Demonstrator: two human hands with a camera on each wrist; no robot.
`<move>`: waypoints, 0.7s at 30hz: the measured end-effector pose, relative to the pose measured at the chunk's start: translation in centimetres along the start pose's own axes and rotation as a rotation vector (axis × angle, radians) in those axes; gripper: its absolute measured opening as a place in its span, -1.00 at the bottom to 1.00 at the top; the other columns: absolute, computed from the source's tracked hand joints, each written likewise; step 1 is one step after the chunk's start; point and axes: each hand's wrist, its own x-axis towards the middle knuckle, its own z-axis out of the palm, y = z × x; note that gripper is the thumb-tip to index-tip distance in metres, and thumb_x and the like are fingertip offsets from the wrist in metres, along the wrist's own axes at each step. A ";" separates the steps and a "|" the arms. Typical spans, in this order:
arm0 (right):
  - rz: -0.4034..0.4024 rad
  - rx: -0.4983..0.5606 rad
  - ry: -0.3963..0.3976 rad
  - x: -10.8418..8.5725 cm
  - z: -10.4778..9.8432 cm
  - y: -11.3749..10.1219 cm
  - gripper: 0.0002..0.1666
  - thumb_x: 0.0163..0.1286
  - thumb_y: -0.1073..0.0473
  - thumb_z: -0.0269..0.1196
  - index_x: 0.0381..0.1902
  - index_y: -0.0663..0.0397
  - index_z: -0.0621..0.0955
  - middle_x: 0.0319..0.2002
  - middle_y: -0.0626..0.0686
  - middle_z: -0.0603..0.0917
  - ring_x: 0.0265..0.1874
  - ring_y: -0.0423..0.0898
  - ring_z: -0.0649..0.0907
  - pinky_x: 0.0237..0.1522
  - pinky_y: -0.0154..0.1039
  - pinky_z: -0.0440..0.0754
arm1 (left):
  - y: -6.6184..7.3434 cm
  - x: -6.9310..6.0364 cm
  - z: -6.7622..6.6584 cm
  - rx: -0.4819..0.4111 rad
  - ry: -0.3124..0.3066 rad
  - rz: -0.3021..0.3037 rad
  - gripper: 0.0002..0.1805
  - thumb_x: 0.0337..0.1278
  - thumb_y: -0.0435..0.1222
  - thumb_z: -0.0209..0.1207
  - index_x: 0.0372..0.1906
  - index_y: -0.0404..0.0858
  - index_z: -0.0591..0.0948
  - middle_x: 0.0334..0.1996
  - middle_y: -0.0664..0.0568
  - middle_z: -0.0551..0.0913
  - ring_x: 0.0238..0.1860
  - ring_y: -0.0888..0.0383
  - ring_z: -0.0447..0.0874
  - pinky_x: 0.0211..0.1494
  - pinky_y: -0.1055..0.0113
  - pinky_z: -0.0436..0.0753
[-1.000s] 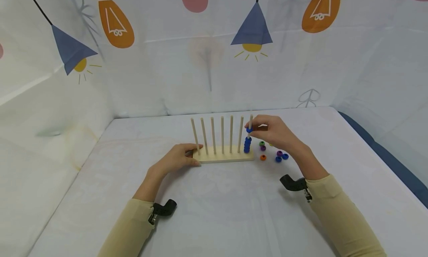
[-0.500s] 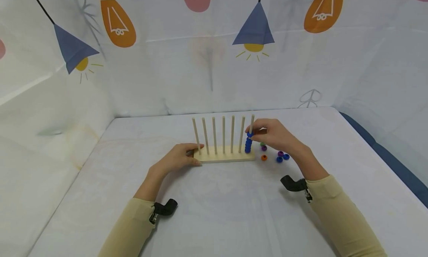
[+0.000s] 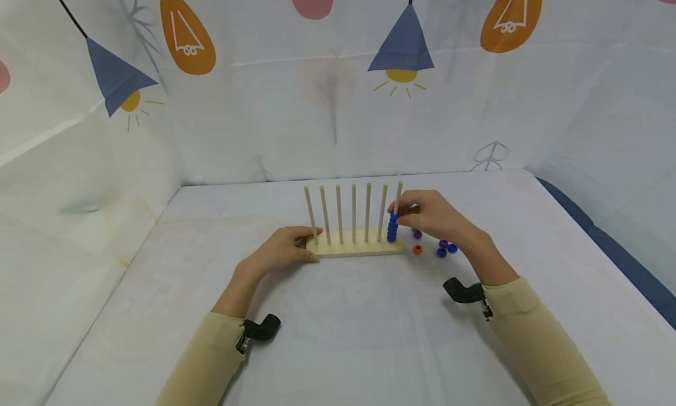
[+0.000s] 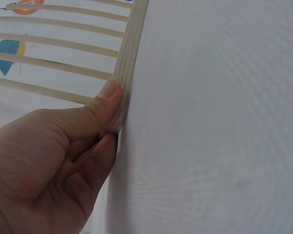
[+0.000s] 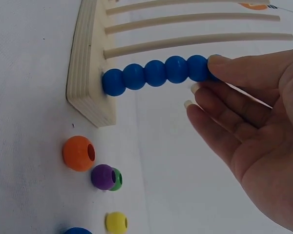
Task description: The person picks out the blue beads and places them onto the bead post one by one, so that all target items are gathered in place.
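A pale wooden peg stand (image 3: 354,249) with a row of upright pegs stands on the white table. My left hand (image 3: 280,250) grips the stand's left end, thumb on the front edge in the left wrist view. Several blue beads (image 5: 155,73) are stacked on the rightmost peg, the lowest against the base. My right hand (image 3: 430,212) is at the top of this stack. It pinches the uppermost blue bead (image 5: 198,67) on the peg; the thumb and fingers partly hide it. The other pegs carry no beads.
Loose beads lie right of the stand: an orange bead (image 3: 418,249), two purple beads, one (image 5: 103,177) in front of a green bead (image 5: 117,179), and a yellow bead (image 5: 116,223). Two blue beads (image 3: 442,252) lie farther right. White cloth hangs behind the table.
My right hand has moved down the rightmost peg, bringing its blue bead from above the stack onto its top. My left hand stays on the stand's end.
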 end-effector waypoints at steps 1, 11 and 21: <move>0.004 0.001 -0.002 0.0 0.0 0.0 -0.78 0.33 0.37 0.28 -0.10 0.06 0.71 -0.14 0.07 0.71 -0.17 -0.04 0.63 0.08 -0.01 0.68 | 0.0 0.0 0.0 0.000 0.001 0.000 -0.27 0.03 -0.20 0.45 0.37 -0.14 0.50 0.38 0.14 0.49 0.50 0.10 0.27 0.51 0.11 0.36; 0.032 0.003 -0.017 0.1 -0.2 0.3 -0.78 0.35 0.33 0.28 -0.07 0.03 0.70 -0.14 0.07 0.70 -0.15 -0.03 0.62 0.09 -0.01 0.68 | -0.1 0.2 0.0 -0.011 0.002 0.002 -0.27 0.02 -0.19 0.45 0.36 -0.13 0.50 0.38 0.15 0.49 0.51 0.09 0.25 0.52 0.10 0.33; 0.063 0.003 -0.017 -0.1 0.2 0.4 -0.81 0.38 0.27 0.29 -0.07 0.00 0.69 -0.03 0.05 0.71 -0.04 -0.01 0.71 0.04 -0.05 0.70 | -0.1 0.1 -0.1 -0.026 -0.001 -0.008 -0.26 0.02 -0.20 0.45 0.37 -0.15 0.49 0.39 0.14 0.49 0.51 0.08 0.25 0.52 0.09 0.33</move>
